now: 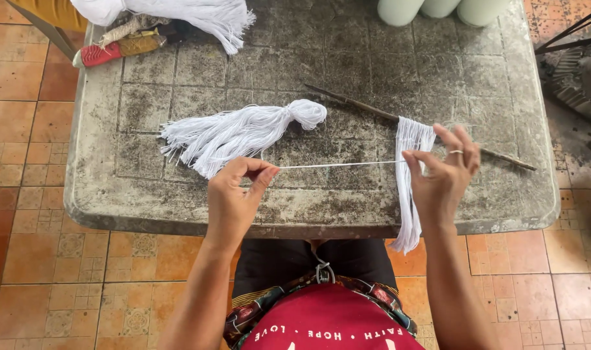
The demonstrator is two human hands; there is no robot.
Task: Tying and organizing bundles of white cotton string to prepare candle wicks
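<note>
While a white cord (337,164) is drawn taut above the worn table (178,214), the left hand (234,194) pinches one end and the right hand (441,172) pinches the other beside strands (409,188) hung from a stick (366,108); even tension looks wise.

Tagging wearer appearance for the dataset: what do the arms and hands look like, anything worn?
Both forearms are bare, no sleeves in view, no gloves. The right hand wears a thin silver-coloured ring on one finger. The left hand shows no ring, watch or bracelet.
</note>
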